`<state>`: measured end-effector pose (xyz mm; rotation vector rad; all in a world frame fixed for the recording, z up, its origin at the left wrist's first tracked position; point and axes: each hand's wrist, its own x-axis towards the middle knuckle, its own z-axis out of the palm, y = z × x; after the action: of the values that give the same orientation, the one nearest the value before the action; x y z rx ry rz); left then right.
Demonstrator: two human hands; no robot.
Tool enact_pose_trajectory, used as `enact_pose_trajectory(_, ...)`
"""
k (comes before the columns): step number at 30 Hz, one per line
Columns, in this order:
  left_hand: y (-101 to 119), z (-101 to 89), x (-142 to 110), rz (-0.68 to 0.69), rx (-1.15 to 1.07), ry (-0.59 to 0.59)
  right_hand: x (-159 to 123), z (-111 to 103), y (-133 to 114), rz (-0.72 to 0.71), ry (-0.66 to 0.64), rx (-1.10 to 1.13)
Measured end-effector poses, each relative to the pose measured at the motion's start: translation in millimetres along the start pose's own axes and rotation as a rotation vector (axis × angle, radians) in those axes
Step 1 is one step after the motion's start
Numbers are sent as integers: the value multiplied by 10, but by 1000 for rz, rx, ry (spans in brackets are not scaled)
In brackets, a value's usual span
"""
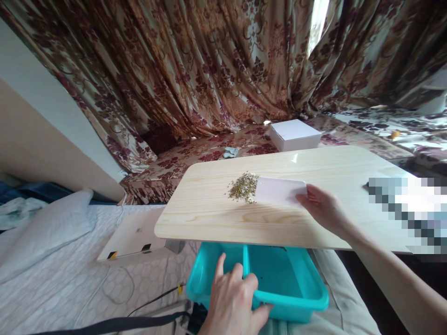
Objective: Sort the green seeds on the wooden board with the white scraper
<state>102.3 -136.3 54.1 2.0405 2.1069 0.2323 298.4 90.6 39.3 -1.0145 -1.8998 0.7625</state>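
My right hand point(321, 209) is closed on the right end of a flat white rectangular scraper point(279, 190), which lies low over the light wooden tabletop point(209, 218). The scraper's left edge touches a loose pile of small green and pale seeds or beans point(244, 187); their exact kind is too small to tell. Below the table's near edge sits a teal plastic tub point(293, 300) with a divider between two compartments. My left hand point(233, 295) grips its near rim by the divider, index finger stretched over the left compartment and thumb lower on the outside.
A white box point(296, 132) stands behind the table on a floral-covered ledge, near a small pale cloth point(231, 152). To the left, a pale flat box point(134, 235) rests on the bed. A black strap point(115, 324) and cables run across the lower left. Pixelation covers the table's right end.
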Motion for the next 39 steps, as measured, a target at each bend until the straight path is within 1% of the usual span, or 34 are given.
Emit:
enact_pose_trajectory(3,-31,15,-14,-1,17,-3,-7,31,-72,6,-7,-17)
enact_pose_trajectory(8,-66,39,-41,8,34,11,-5,22,-190,8,-35,1)
enact_pose_trajectory(13,-78,52,-47,1,24,46,23,31,-184,3,-18,-17)
enact_pose_trajectory(16,-82,54,-44,3,28,30,20,45,-185,1,-40,-13)
enact_pose_trajectory(19,-77,48,-36,3,25,13,8,46,-219,20,-69,39)
enact_pose_trajectory(22,-66,36,-28,-3,22,13,4,37,-262,43,-67,73)
enact_pose_trajectory(26,-53,14,-31,-9,18,2,0,30,-299,63,-73,58)
enact_pose_trajectory(30,-48,-5,-39,-5,18,2,-24,21,-282,56,-109,72)
enact_pose_trajectory(34,-53,1,-33,-14,16,-9,-44,5,-213,47,-96,64)
enact_pose_trajectory(39,-77,29,-32,-10,-5,12,-58,6,-184,55,-117,53)
